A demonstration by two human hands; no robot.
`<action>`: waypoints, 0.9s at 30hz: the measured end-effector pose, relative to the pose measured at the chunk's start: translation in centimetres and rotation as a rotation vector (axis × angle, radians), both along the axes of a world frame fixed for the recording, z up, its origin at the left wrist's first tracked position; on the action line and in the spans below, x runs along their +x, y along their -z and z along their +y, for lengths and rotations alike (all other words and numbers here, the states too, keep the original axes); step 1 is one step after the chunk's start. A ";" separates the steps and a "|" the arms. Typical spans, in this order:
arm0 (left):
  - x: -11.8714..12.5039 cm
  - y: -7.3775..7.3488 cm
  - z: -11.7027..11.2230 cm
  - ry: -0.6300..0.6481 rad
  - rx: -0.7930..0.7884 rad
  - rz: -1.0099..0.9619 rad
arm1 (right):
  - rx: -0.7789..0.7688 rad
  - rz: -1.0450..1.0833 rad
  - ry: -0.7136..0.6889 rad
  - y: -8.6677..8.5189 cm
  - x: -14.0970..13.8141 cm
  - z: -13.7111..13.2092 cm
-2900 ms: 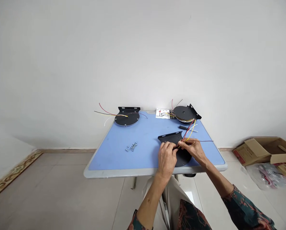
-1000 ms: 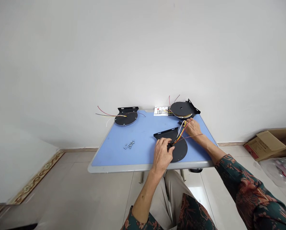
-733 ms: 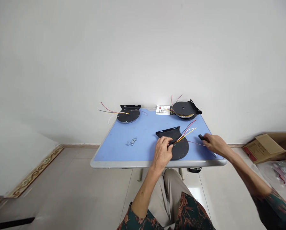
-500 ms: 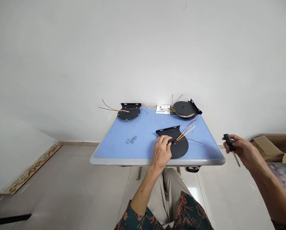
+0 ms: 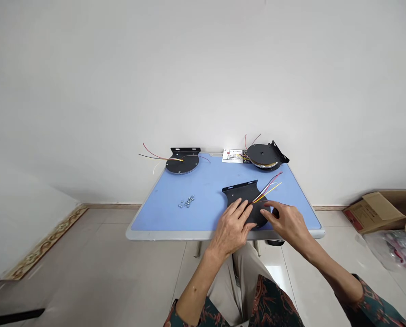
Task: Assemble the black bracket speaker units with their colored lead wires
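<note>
A black round plate with a bent bracket lies near the front edge of the blue table. Red, yellow and white wires fan out from its middle toward the back right. My left hand rests flat on the plate's near left part, fingers stretched out. My right hand is at the plate's right edge with its fingers curled. A small dark piece shows in its grip, which looks like the black handle of a screwdriver.
A heap of small screws lies left of the plate. Two more black plates with wires sit at the back left and back right, with a printed card between them. A cardboard box and plastic bag are on the floor right.
My right hand took a black screwdriver from the table behind the plate, swung out past the table's right edge, and has come back to the plate. My left hand has flattened on the plate.
</note>
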State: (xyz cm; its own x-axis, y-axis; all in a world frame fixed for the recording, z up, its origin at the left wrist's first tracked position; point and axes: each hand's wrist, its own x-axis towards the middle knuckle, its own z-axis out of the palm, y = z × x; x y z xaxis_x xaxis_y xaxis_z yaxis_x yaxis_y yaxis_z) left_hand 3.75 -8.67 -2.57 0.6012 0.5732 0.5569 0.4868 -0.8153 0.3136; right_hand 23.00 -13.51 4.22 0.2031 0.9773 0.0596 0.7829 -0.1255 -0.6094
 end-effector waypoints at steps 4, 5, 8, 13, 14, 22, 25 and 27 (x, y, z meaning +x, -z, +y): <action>-0.1 -0.1 0.0 0.006 -0.005 -0.007 | 0.001 -0.291 0.001 1.3 -0.3 2.4; -0.1 -0.2 -0.1 0.008 -0.009 -0.007 | 0.010 -0.273 -0.005 1.5 -0.5 2.9; -0.1 -0.3 0.0 0.019 -0.020 -0.008 | 0.061 -0.174 -0.006 1.5 -1.1 4.1; -0.1 -0.1 0.2 0.038 -0.018 -0.017 | 0.112 -0.060 -0.025 1.3 -1.8 4.9; -0.1 0.0 0.2 0.044 -0.015 -0.017 | 0.123 -0.033 -0.026 1.3 -1.9 5.0; 0.0 -0.3 0.4 0.050 -0.037 -0.004 | 0.113 0.121 -0.082 0.9 -1.2 5.8; -0.4 0.0 0.3 0.060 -0.022 -0.059 | 0.074 0.114 -0.102 0.7 -0.6 5.9; -0.7 0.3 0.2 0.041 -0.009 -0.132 | 0.048 0.100 -0.123 0.6 0.0 5.8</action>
State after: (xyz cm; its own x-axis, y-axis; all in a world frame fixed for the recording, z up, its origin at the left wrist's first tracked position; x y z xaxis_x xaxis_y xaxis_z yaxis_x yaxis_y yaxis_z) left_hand 3.05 -8.46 -2.89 0.5462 0.5549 0.6275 0.4067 -0.8306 0.3804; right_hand 22.98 -7.75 3.65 0.0897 0.9917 0.0921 0.7258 -0.0017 -0.6879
